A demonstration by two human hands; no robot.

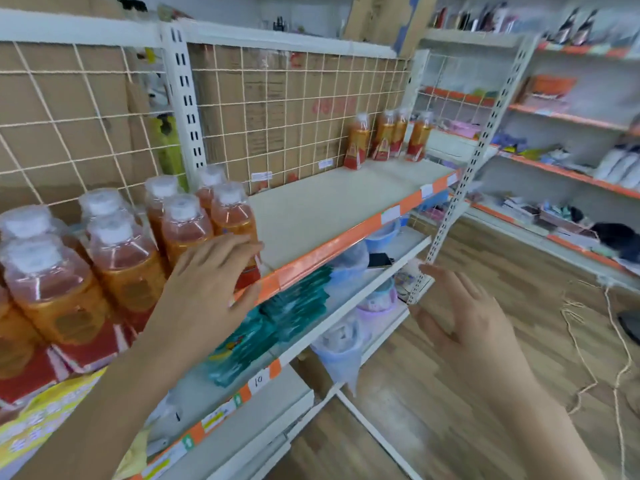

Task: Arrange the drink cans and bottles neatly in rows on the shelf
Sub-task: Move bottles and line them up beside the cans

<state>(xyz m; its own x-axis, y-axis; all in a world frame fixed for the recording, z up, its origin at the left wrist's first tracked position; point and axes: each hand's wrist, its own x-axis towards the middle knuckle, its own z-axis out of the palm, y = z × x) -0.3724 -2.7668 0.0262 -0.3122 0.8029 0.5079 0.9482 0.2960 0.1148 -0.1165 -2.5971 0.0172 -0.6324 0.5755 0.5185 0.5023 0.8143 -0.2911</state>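
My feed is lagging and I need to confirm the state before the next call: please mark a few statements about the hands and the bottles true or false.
1. The left hand touches the end bottle of the near group. True.
2. The right hand holds a bottle. False: it is open in the air and holds nothing.
3. A small far group of bottles stands at the other end of the shelf. True.
4. The near bottles have black caps. False: their caps are white.
5. Teal packets lie on the shelf below. True.
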